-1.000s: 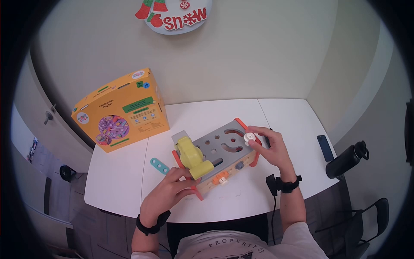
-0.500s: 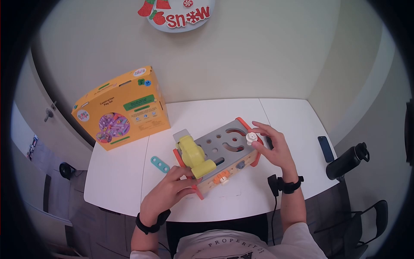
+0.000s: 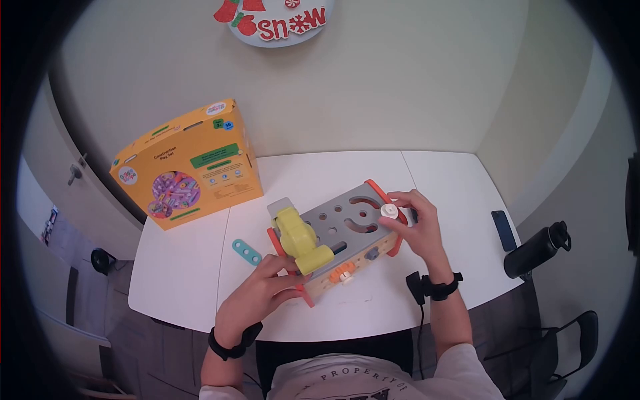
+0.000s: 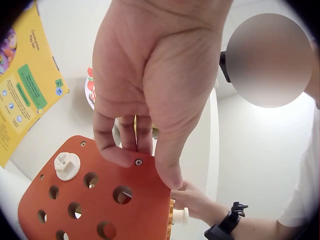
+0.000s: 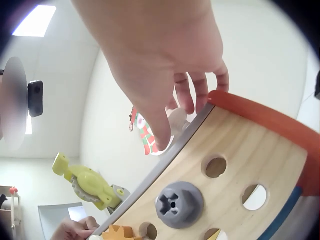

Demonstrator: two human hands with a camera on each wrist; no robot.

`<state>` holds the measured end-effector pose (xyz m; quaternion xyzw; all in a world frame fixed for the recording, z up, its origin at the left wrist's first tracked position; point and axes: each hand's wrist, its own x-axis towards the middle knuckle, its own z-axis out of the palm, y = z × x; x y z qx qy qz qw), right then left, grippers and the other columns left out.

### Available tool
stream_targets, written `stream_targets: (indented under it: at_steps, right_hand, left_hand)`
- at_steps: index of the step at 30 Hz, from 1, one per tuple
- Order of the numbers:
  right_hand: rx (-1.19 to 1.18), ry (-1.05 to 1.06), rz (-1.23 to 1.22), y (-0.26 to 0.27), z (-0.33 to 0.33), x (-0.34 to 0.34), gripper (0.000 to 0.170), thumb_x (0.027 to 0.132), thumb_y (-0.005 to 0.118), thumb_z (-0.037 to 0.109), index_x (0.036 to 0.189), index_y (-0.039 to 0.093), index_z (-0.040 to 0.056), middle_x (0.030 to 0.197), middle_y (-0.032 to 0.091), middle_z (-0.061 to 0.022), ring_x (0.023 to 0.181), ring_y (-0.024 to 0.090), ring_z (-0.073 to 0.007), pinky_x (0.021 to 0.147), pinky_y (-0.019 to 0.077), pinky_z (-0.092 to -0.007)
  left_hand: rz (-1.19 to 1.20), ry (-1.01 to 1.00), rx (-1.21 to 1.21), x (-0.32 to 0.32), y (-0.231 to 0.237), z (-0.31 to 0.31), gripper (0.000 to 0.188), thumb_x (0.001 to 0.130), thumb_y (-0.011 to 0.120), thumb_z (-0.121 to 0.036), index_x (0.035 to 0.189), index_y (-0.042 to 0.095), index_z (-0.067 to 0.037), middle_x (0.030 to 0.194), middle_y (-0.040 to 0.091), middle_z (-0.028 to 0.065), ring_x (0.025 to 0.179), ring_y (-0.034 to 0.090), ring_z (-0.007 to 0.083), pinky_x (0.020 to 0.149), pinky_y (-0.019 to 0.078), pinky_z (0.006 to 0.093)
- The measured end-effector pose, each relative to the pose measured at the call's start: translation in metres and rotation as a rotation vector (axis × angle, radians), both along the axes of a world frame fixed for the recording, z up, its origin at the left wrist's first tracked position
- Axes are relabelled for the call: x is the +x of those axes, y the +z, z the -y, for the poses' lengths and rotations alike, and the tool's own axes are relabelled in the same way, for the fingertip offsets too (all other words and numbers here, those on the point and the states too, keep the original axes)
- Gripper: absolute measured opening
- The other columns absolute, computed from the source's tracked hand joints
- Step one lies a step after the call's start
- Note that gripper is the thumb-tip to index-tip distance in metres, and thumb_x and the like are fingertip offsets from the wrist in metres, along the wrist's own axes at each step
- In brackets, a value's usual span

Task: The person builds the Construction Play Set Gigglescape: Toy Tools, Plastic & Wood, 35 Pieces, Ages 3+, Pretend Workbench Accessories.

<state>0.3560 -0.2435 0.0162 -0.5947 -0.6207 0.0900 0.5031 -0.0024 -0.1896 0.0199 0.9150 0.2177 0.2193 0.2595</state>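
The grey-topped toy workbench [image 3: 333, 230] sits at an angle on the table. My left hand [image 3: 257, 300] grips its near left corner; in the left wrist view, that hand's [image 4: 155, 75] fingers and thumb lie at the edge of the red end panel [image 4: 100, 200]. At the top's right end, my right hand [image 3: 423, 230] pinches a white round piece [image 3: 389, 212] between thumb and fingers. The right wrist view has this piece [image 5: 177, 121] against the grey top, partly hidden by the thumb. A yellow-green tool [image 3: 299, 241] lies across the workbench's left end.
A teal strip with holes [image 3: 247, 252] lies left of the workbench. Behind it stands a yellow box [image 3: 193, 167]. A phone [image 3: 503, 231] and a black bottle [image 3: 537, 249] are at the table's right edge. Orange [image 3: 343, 271] and grey [image 3: 372, 254] pieces are on the workbench's front.
The right thumb has shifted left around the white piece, and the piece, tilted half a second ago, now faces more upward. The left hand keeps its grip in the same place.
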Motion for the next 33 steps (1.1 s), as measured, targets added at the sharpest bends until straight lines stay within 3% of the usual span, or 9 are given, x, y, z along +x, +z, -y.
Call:
stream_targets:
  at_steps: [3,6,9,12,18,21,24,30,33]
  right_hand:
    - [0.025,-0.138,0.115,0.003,0.000,-0.013,0.049,0.082,0.091,0.023,0.125,0.073,0.0057,0.098,0.069,-0.0048,0.093,0.067,-0.0194,0.086,0.0536,-0.0353]
    - [0.140,-0.091,0.017,0.006,-0.001,-0.010,0.051,0.081,0.091,0.023,0.125,0.073,0.0051,0.097,0.070,-0.0047,0.093,0.068,-0.0198,0.085,0.0539,-0.0356]
    - [0.084,0.066,-0.096,0.006,0.001,-0.001,0.049,0.082,0.091,0.021,0.124,0.073,0.0040,0.093,0.069,-0.0047,0.092,0.067,-0.0197,0.084,0.0540,-0.0361]
    - [-0.020,0.133,-0.140,-0.003,0.000,0.011,0.045,0.084,0.089,0.021,0.123,0.073,0.0035,0.093,0.071,-0.0060,0.095,0.068,-0.0197,0.085,0.0541,-0.0356]
    - [0.039,-0.128,0.178,0.002,-0.002,-0.014,0.038,0.090,0.083,0.017,0.122,0.073,0.0017,0.099,0.073,-0.0081,0.092,0.070,-0.0195,0.086,0.0540,-0.0333]
    - [0.173,-0.077,0.044,0.002,-0.004,-0.004,0.042,0.086,0.087,0.018,0.122,0.073,0.0029,0.099,0.073,-0.0070,0.086,0.069,-0.0175,0.083,0.0532,-0.0311]
    - [0.064,0.101,-0.075,-0.001,-0.002,0.008,0.039,0.084,0.089,0.019,0.117,0.075,0.0042,0.100,0.072,-0.0072,0.085,0.068,-0.0170,0.081,0.0525,-0.0304]
    - [-0.031,-0.114,0.082,0.000,-0.001,-0.010,0.027,0.089,0.083,0.013,0.114,0.078,0.0043,0.099,0.073,-0.0092,0.086,0.068,-0.0189,0.083,0.0525,-0.0320]
    - [0.139,-0.051,0.078,-0.004,-0.003,0.003,0.028,0.090,0.083,0.013,0.116,0.078,0.0046,0.099,0.073,-0.0090,0.087,0.068,-0.0183,0.083,0.0526,-0.0313]
  left_hand:
    - [0.001,0.000,0.001,0.000,0.001,0.001,0.042,0.076,0.087,-0.010,0.117,0.080,-0.009,0.131,0.068,0.0085,0.115,0.061,0.0338,0.099,0.0519,0.0420]
    - [0.030,-0.027,0.043,0.001,0.003,0.001,0.038,0.079,0.086,-0.006,0.116,0.079,-0.007,0.119,0.062,0.0081,0.106,0.060,0.0286,0.091,0.0546,0.0381]
    - [0.017,-0.006,-0.004,-0.001,-0.002,-0.001,0.043,0.077,0.087,-0.010,0.119,0.079,-0.011,0.130,0.068,0.0080,0.115,0.061,0.0339,0.099,0.0523,0.0418]
    - [0.006,0.001,-0.017,-0.001,-0.002,-0.001,0.044,0.077,0.087,-0.010,0.120,0.080,-0.011,0.130,0.068,0.0079,0.114,0.061,0.0337,0.099,0.0523,0.0418]
    - [0.006,-0.006,-0.018,-0.001,-0.002,-0.002,0.045,0.077,0.088,-0.011,0.120,0.080,-0.011,0.130,0.068,0.0079,0.114,0.061,0.0333,0.099,0.0519,0.0416]
    - [0.005,0.007,-0.008,0.000,0.000,0.000,0.044,0.076,0.088,-0.011,0.120,0.080,-0.011,0.130,0.069,0.0077,0.115,0.061,0.0333,0.099,0.0519,0.0415]
    - [0.018,-0.002,-0.017,-0.001,-0.001,-0.001,0.044,0.076,0.088,-0.011,0.119,0.080,-0.010,0.129,0.069,0.0074,0.115,0.061,0.0334,0.099,0.0519,0.0416]
    - [0.010,0.001,-0.015,0.000,0.000,-0.001,0.043,0.076,0.088,-0.011,0.118,0.080,-0.010,0.129,0.069,0.0071,0.115,0.061,0.0334,0.099,0.0519,0.0415]
    - [0.023,0.005,-0.010,0.000,-0.001,-0.001,0.043,0.076,0.088,-0.011,0.118,0.080,-0.010,0.129,0.069,0.0071,0.115,0.061,0.0332,0.099,0.0519,0.0414]
